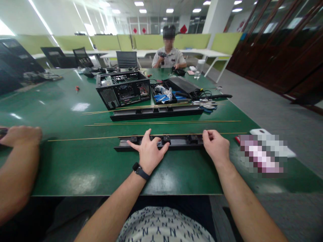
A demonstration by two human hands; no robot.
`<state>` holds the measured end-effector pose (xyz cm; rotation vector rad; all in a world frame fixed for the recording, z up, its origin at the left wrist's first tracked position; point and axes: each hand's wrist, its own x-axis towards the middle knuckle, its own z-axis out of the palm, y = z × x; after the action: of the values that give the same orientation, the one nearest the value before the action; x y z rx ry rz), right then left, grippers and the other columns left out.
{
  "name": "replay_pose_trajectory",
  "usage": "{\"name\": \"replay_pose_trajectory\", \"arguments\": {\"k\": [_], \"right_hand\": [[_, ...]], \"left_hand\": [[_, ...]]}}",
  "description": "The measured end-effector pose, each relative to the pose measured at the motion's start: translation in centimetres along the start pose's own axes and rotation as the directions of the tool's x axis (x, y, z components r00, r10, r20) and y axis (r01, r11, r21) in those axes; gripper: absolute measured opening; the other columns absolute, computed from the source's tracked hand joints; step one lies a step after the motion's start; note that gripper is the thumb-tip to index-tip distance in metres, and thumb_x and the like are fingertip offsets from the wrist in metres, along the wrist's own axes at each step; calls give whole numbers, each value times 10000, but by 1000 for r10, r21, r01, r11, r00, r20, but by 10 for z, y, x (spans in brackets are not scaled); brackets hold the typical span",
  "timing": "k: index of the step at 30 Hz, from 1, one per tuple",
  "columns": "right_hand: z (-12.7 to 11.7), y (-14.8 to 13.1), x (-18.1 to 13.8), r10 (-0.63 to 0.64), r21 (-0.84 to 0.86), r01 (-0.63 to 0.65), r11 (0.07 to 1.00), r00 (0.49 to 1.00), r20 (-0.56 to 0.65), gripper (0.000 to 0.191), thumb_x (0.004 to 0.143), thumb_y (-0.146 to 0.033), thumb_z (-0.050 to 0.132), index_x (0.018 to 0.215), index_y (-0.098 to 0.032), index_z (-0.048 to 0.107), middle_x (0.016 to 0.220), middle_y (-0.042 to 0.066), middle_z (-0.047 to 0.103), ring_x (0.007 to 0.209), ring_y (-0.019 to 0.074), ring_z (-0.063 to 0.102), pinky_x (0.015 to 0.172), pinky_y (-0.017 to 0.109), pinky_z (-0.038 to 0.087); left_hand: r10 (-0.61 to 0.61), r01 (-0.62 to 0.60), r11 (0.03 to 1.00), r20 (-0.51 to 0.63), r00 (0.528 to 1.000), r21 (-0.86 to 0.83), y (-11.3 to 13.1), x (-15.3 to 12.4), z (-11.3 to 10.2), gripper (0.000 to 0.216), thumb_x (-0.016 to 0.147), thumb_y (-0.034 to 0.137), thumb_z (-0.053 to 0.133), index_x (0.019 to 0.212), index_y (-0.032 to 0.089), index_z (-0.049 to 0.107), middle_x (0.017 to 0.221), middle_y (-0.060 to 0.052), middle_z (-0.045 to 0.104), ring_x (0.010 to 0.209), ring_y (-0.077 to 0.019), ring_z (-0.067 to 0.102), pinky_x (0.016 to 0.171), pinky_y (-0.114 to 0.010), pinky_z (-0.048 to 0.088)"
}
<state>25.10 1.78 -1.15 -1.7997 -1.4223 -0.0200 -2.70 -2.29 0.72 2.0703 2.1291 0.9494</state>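
A long black rail (181, 147) with a grey channel and several small black blocks (193, 138) lies in front of me. Along its far edge runs a thin brass-coloured rod (80, 138), reaching well past the rail on both sides. My left hand (149, 151), with a dark watch on its wrist, rests spread over the rail's middle, fingertips by the blocks and the rod. At the rail's right end, my right hand (218, 145) pinches the rod between thumb and fingers. Exact fingertip contact of the left hand is hard to make out.
Beyond lie more thin rods (161, 123) and a second black rail (156, 113). Behind are an open computer case (123, 90), blue-and-white gloves (164, 94) and cables. A blurred pink item (259, 154) sits right. Another person's arm (20, 161) is left; a person (168, 55) sits opposite.
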Motion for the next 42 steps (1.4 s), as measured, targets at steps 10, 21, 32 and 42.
{"name": "replay_pose_trajectory", "arguments": {"k": [10,21,32,42], "right_hand": [[-2,-2,1,24,-15,-24,1000,1000,16,415,955,-584,537,924,-236,761,819,86,776,817,270,734,794,364,505],[-4,-4,0,18,-2,-18,1000,1000,13,415,960,-578,545,929,-231,770,810,90,774,799,265,720,800,363,515],[-5,-4,1,20,-32,-20,999,1000,-6,398,967,-559,528,902,-231,742,831,96,772,837,272,713,800,365,488],[-4,1,5,22,-64,-24,998,999,-32,359,954,-507,514,862,-233,726,820,101,761,825,271,670,795,379,466]], "left_hand": [[-20,20,1000,43,999,0,6,3,-3,238,931,525,787,996,303,844,1612,-120,587,1424,-432,587,1150,-933,-142],[-23,22,999,25,999,27,7,2,1,285,937,557,768,1060,315,854,1587,-132,602,1408,-449,582,1197,-904,-116],[-6,6,1000,6,1000,18,6,-1,0,308,942,582,759,1076,321,851,1582,-126,607,1404,-442,585,1194,-895,-148],[-15,14,999,8,1000,50,6,-1,2,303,947,582,743,1075,330,852,1641,-98,567,1420,-444,576,1214,-897,-103]]}}
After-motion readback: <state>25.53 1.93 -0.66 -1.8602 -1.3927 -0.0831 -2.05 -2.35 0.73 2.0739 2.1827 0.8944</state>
